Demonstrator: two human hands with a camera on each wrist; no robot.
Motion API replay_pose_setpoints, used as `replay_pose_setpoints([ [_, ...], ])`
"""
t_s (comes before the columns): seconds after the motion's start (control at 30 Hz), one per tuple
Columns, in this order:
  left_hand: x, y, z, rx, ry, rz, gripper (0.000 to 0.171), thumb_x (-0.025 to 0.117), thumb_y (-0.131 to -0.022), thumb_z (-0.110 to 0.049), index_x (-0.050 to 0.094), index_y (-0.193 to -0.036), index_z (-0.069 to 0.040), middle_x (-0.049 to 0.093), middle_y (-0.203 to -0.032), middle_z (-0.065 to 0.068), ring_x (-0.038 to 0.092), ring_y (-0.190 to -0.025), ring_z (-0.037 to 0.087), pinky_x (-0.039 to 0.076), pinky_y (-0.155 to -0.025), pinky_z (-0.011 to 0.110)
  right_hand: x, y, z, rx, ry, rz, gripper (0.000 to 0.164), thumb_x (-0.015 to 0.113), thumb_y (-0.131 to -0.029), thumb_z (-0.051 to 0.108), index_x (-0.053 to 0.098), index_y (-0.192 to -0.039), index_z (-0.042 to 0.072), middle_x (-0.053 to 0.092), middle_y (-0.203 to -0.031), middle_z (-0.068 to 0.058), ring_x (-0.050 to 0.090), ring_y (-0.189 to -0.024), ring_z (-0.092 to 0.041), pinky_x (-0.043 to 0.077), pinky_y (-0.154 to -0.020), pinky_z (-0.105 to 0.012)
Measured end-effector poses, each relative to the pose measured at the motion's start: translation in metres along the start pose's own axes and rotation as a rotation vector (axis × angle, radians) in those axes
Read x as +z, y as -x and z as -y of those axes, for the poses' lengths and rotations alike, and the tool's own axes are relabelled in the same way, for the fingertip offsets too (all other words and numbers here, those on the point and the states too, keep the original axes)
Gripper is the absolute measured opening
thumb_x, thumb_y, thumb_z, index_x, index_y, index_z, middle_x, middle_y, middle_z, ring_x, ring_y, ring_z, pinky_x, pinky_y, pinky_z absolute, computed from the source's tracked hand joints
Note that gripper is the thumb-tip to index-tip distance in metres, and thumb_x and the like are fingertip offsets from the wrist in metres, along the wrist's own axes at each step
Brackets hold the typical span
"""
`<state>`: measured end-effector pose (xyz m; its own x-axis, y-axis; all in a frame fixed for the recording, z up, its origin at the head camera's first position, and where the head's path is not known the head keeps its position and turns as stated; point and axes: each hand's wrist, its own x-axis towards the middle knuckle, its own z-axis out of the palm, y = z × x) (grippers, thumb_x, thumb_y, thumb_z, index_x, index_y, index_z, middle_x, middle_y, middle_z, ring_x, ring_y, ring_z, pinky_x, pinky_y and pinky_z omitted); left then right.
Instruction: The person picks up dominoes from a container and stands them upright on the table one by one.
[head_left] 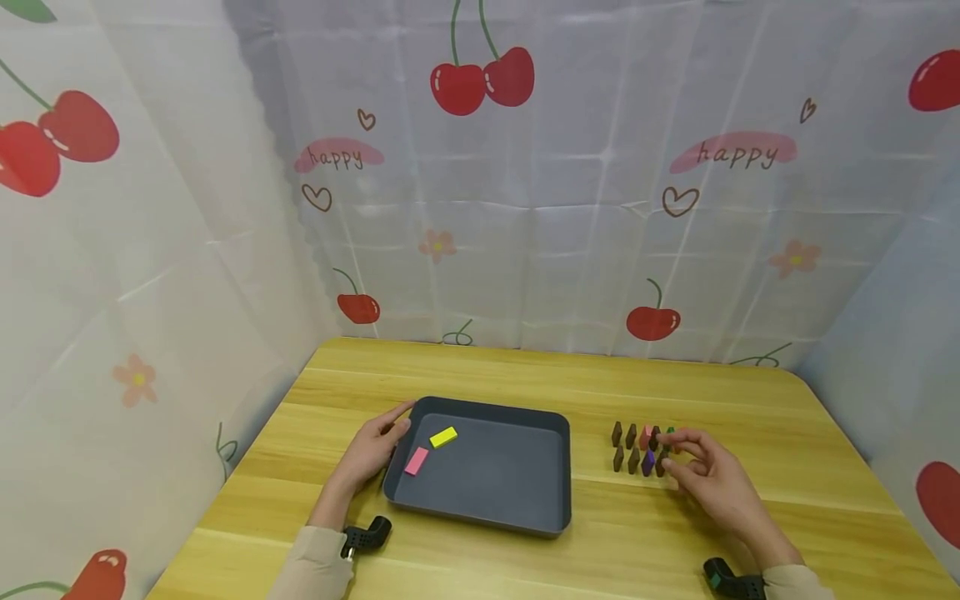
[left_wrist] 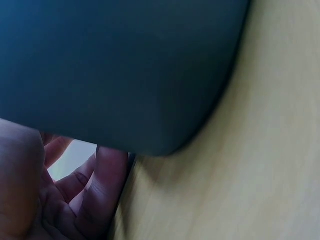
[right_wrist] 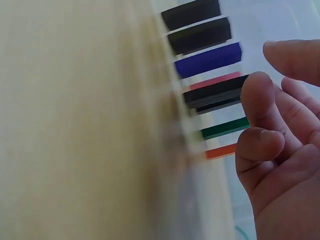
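Observation:
My left hand [head_left: 372, 447] grips the left side of a dark grey tray [head_left: 480, 525], thumb at the rim; in the left wrist view the tray's outer wall [left_wrist: 125, 75] hides part of the fingers [left_wrist: 107, 182]. A yellow block [head_left: 443, 437] and a pink block [head_left: 416, 461] lie flat inside the tray. At the right, my right hand [head_left: 712, 479] is at the right end of two rows of upright domino-like blocks. Its thumb and fingertips stand apart, close around a black block [right_wrist: 212, 95]. Beside that are a purple block [right_wrist: 207, 60], a green block [right_wrist: 225, 128] and an orange block [right_wrist: 220, 151].
Several dark brown blocks [head_left: 617, 459] stand at the left end of the rows. The wooden table [head_left: 600, 550] reaches back to a cherry-printed curtain [head_left: 525, 250], which also hangs at the sides. A black wrist camera [head_left: 367, 536] is strapped to the left wrist.

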<state>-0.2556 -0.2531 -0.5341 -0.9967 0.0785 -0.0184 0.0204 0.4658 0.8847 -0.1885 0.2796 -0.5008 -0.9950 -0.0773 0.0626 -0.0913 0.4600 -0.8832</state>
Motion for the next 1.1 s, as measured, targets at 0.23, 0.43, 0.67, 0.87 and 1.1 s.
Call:
replay_pose_setpoints([
  [0.23,-0.001,0.001,0.0,0.004,0.001,-0.005,0.044,0.055,-0.107,-0.038,0.053,-0.151,-0.036,0.065,-0.134,0.009,0.059,-0.115,0.024,0.047,-0.098,0.04,0.001,-0.001,0.022,-0.115,0.023,-0.024,0.04,0.067,-0.102,0.025,0.053,-0.137,0.009,0.068,-0.134,-0.003,0.047,-0.053,-0.018,0.043,-0.05,-0.033],
  [0.43,0.0,0.002,0.003,-0.012,0.025,0.012,0.044,0.056,-0.107,-0.037,0.053,-0.151,-0.036,0.067,-0.102,0.01,0.059,-0.095,0.023,0.047,-0.085,0.034,0.013,-0.004,0.048,-0.191,0.054,0.012,0.036,0.068,-0.101,0.023,0.056,-0.135,0.016,0.064,-0.139,-0.019,0.045,-0.051,-0.016,0.042,-0.048,-0.031],
  [0.67,0.0,-0.001,0.003,0.003,0.027,0.011,0.044,0.055,-0.107,-0.038,0.053,-0.151,-0.035,0.068,-0.104,0.008,0.06,-0.098,0.022,0.047,-0.088,0.034,0.029,-0.021,0.064,-0.266,0.043,0.064,0.034,0.071,-0.099,0.021,0.059,-0.131,0.019,0.068,-0.134,-0.013,0.05,-0.052,-0.015,0.042,-0.046,-0.029],
  [0.87,0.001,0.0,0.002,-0.004,0.038,0.007,0.043,0.056,-0.107,-0.036,0.054,-0.15,-0.036,0.069,-0.106,0.007,0.061,-0.098,0.02,0.048,-0.088,0.033,0.043,-0.029,0.072,-0.28,0.012,0.112,0.033,0.072,-0.099,0.021,0.061,-0.13,0.018,0.068,-0.131,-0.01,0.048,-0.051,-0.015,0.042,-0.046,-0.029],
  [1.1,0.0,-0.002,0.003,0.002,0.036,0.003,0.044,0.056,-0.107,-0.04,0.053,-0.151,-0.036,0.067,-0.129,0.01,0.06,-0.118,0.025,0.048,-0.1,0.041,0.057,-0.036,0.079,-0.279,-0.015,0.147,0.032,0.071,-0.099,0.021,0.062,-0.13,0.018,0.068,-0.129,-0.009,0.051,-0.053,-0.016,0.043,-0.046,-0.03],
])
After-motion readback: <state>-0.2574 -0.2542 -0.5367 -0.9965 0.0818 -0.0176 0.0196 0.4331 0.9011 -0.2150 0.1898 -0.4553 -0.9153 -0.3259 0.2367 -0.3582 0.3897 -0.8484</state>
